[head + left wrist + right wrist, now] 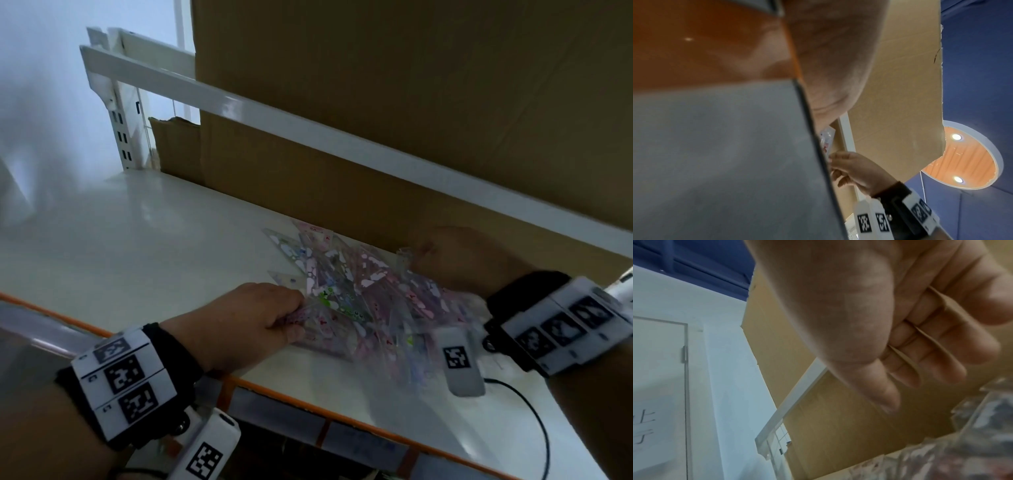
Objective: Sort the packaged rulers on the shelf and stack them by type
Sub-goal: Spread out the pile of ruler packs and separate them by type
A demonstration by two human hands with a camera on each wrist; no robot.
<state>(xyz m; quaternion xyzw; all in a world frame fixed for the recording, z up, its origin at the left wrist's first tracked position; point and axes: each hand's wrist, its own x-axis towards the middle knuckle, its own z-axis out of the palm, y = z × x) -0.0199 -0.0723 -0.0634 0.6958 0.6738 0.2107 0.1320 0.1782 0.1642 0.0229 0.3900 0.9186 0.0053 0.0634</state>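
A loose pile of packaged rulers, clear sleeves with pink, white and green patterned set squares, lies on the white shelf against a cardboard box. My left hand reaches in from the front edge, and its curled fingers grip the near left edge of the pile. My right hand hovers at the pile's far right, close to the box. In the right wrist view the right hand's fingers hang loosely curled with nothing in them, above the packets. The left wrist view is mostly blocked by the shelf front.
A tall cardboard box fills the back of the shelf behind a white rail. The shelf's orange front edge runs below my wrists. A black cable loops at the right. The shelf's left half is bare white surface.
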